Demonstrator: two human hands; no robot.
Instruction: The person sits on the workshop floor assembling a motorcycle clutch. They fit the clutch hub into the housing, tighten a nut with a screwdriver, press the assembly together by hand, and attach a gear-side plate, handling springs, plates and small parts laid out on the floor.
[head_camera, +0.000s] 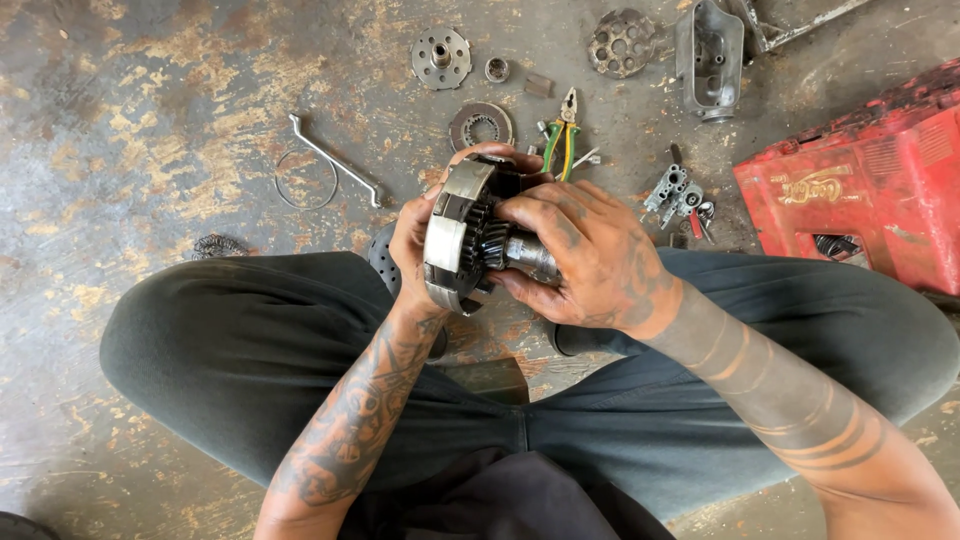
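Note:
I hold a round metal clutch assembly (452, 235) with a dark gear and a short shaft, above my lap. My left hand (410, 240) cups the drum from behind on the left side. My right hand (585, 260) wraps around the gear and the shaft end on the right, with greasy fingers over the teeth. Both forearms come up from the bottom of the view. My legs in dark trousers (250, 350) are folded beneath the part.
On the stained concrete floor lie a bent metal wrench (335, 160), a thin wire ring (305, 180), a toothed disc (481, 125), a round hub (441, 57), green-handled pliers (562, 135), a perforated plate (621, 42), a grey housing (709, 55) and a red case (865, 185) at right.

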